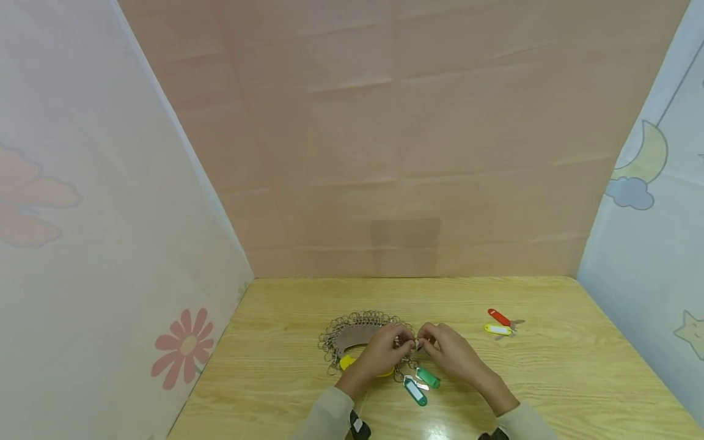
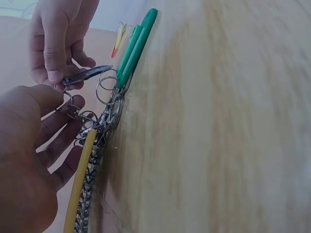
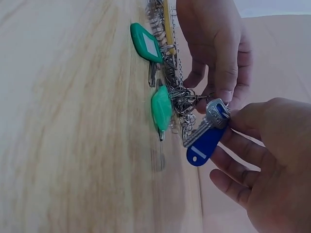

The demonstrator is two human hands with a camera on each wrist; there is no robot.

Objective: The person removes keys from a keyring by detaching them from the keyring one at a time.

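A curved brown band edged with many metal rings, a large key holder, lies on the table, a yellow piece along its inner side. My left hand is over its right end and pinches a small metal split ring there. Opposite it, my right hand pinches a silver key with a blue key tag, close to the left fingertips. Two green key tags with keys hang from nearby rings and lie below the hands. Whether the blue tag's ring is linked, I cannot tell.
To the right on the wooden table lie a red key tag and a yellow key tag, each next to keys. Paper-covered walls stand behind and on both sides.
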